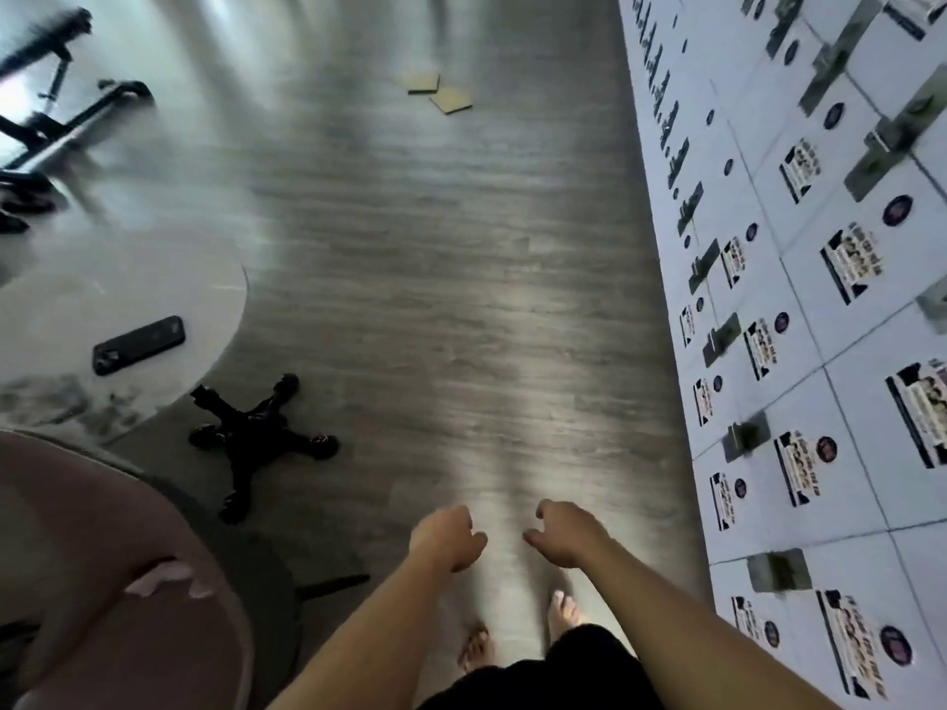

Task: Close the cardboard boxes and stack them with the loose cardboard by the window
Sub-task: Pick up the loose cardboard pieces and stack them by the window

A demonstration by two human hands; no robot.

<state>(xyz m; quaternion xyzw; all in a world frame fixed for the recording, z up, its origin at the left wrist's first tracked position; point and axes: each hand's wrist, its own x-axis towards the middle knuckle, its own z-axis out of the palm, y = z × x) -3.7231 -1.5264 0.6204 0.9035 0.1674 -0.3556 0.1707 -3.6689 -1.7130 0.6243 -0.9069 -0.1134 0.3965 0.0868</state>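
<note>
Both hands reach forward and down over the grey wood floor (410,279), held low in the view and near each other but apart; the left hand (445,538) has its fingers curled loosely under and grips nothing; the right hand (563,535) likewise hangs with fingers loosely bent, thumb toward the left hand, and holds nothing. Below them two bare feet (563,609) stand on the floor.

Two small flat cardboard pieces (439,90) lie on the floor far ahead, well apart from the hands; one overlaps or touches the other at a corner, though blur makes it hard to say which; no box or window shows in the view.

At the left a round white bench (128,279) carries a dark phone (138,344) lying flat near its edge; just beside the bench, on the floor, stands a black star-shaped chair base (256,433) with castors; a rounded pinkish seat (102,556) fills the lower left corner; black frame legs (61,105) show blurred at the upper left.

Along the right runs a pale wall of lockers (820,299), each door with a printed label, a dark round sticker and a metal latch.
</note>
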